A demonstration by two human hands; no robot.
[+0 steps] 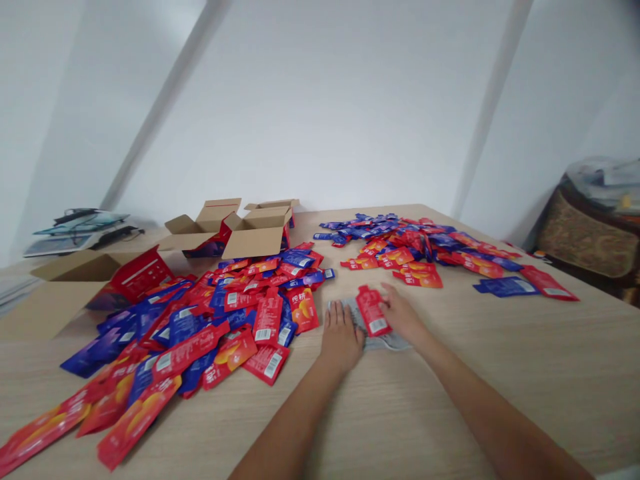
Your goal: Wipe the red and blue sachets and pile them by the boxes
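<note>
On the table in front of me lies a folded grey cloth. My left hand rests flat on its left side, fingers stretched out and holding nothing. Over the cloth is a red spouted pouch with its white barcode label facing up. My right hand grips this pouch by its right edge; part of the fingers is hidden. To the left of my left hand spreads a big heap of red and blue pouches, the closest ones just short of my wrist.
Open cardboard boxes stand behind the left heap, another box at far left. A second pile of pouches covers the table's back right. Papers and cables lie at back left. A patterned chair stands beyond the right edge.
</note>
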